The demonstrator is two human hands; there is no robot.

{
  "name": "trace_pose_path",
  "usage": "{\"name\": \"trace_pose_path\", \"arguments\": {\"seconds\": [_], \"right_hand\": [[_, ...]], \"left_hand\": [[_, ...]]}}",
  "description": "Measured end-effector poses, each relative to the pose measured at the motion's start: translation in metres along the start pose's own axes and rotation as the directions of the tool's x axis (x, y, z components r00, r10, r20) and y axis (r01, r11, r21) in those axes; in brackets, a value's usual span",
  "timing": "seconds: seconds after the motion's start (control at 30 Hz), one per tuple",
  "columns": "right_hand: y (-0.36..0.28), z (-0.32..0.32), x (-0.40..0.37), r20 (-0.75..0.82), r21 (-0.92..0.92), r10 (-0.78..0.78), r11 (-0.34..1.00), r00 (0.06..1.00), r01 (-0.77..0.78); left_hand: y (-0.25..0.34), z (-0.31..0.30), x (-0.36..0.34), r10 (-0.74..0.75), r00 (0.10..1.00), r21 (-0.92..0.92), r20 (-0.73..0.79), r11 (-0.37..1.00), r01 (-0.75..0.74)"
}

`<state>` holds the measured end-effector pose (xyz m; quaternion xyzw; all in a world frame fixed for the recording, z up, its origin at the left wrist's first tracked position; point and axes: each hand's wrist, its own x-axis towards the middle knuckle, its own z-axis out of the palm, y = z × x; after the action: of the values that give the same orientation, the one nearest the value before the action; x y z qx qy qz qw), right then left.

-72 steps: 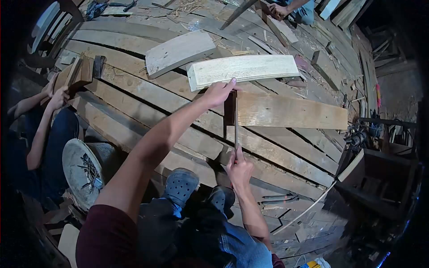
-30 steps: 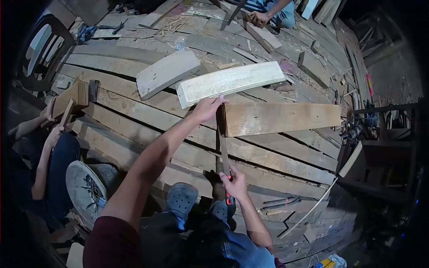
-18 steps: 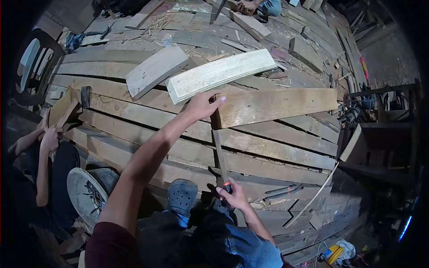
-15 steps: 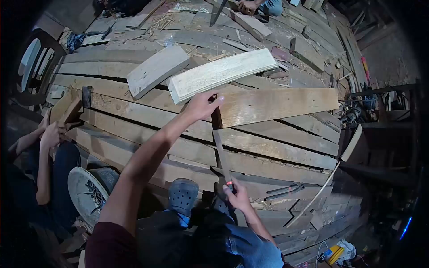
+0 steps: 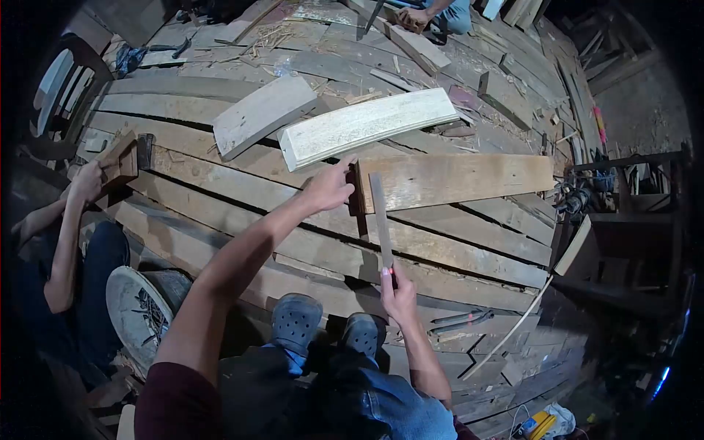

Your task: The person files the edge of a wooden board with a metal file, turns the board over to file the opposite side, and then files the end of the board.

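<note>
My left hand (image 5: 331, 188) grips the left end of a varnished wooden board (image 5: 462, 180), its fingers at the dark end edge. The board lies across the slatted floor and reaches out to the right. In my right hand (image 5: 398, 293) is a long flat metal file (image 5: 383, 227) with a red and black handle. The file points away from me, its tip over the board's face near the left end. Beyond the board lie a whitish moulded timber piece (image 5: 370, 126) and a pale thick block (image 5: 264, 117).
A person at the left holds a wooden piece (image 5: 121, 161), beside a bucket of nails (image 5: 132, 308). Another person's hand (image 5: 414, 18) works at the far top. Pliers-like tools (image 5: 462, 320) and a thin strip (image 5: 506, 330) lie to the right. A hammer (image 5: 172, 49) rests far left.
My right hand has moved up and forward, bringing the file from below the board's edge to over its left end. My left hand has shifted slightly down on the board's end.
</note>
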<state>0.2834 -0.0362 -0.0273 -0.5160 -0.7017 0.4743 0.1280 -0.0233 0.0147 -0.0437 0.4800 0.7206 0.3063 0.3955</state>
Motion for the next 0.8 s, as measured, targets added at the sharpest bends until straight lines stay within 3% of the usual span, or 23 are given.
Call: {"name": "trace_pose_path", "arguments": {"seconds": [0.1, 0.2, 0.27, 0.33, 0.43, 0.57, 0.67, 0.7, 0.8], "right_hand": [[0.008, 0.001, 0.013, 0.067, 0.035, -0.007, 0.999, 0.998, 0.005], [0.018, 0.008, 0.014, 0.115, 0.121, 0.078, 0.988, 0.990, -0.092], [0.016, 0.010, 0.003, 0.125, 0.258, -0.006, 0.966, 0.992, -0.027], [0.028, 0.015, -0.013, 0.143, 0.482, 0.045, 0.869, 0.989, -0.109], [0.036, 0.019, -0.032, 0.050, 0.211, 0.012, 0.977, 0.999, -0.022], [0.029, 0.017, -0.029, -0.031, 0.011, -0.040, 0.999, 0.999, 0.040], [0.037, 0.016, -0.020, -0.057, -0.094, -0.012, 0.996, 0.998, 0.007], [0.027, 0.011, -0.020, -0.053, -0.098, 0.016, 0.995, 0.998, -0.021], [0.028, 0.010, -0.022, -0.050, -0.135, -0.001, 0.991, 0.999, -0.005]], "left_hand": [[0.022, -0.004, -0.010, -0.010, 0.998, -0.031, 0.055, 0.999, 0.012], [0.001, 0.012, -0.002, 0.252, 0.967, -0.061, -0.017, 0.966, -0.253], [0.004, 0.013, -0.008, 0.280, 0.960, 0.083, -0.027, 0.957, -0.277], [0.011, 0.009, -0.010, 0.204, 0.978, 0.116, 0.049, 0.971, -0.209], [0.009, 0.010, -0.009, 0.243, 0.969, 0.161, 0.042, 0.956, -0.246], [0.008, 0.021, -0.002, 0.273, 0.959, 0.301, -0.071, 0.923, -0.240], [0.017, 0.015, -0.002, 0.159, 0.987, 0.186, 0.013, 0.970, -0.158], [0.015, 0.016, -0.003, 0.227, 0.974, 0.230, -0.013, 0.949, -0.218], [0.012, 0.019, -0.001, 0.186, 0.982, 0.240, 0.000, 0.954, -0.181]]}}
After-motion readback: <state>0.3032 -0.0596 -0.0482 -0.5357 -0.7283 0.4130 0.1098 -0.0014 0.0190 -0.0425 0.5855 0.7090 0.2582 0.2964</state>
